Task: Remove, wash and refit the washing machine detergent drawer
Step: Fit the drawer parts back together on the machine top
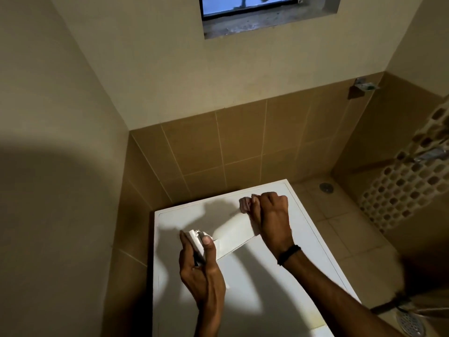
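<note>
— Right hand (269, 211) fisted round the drawer's (233, 239) far end, left hand (201, 266) pinching the near end, above the washing machine (303, 254) top.
— Risky! It's tilted, so one loose grip could drop it and crack it.

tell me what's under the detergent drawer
The washing machine top, white with shadows across it, lies below the detergent drawer. The left hand and right hand grip its ends. The patch directly beneath is covered.
</note>
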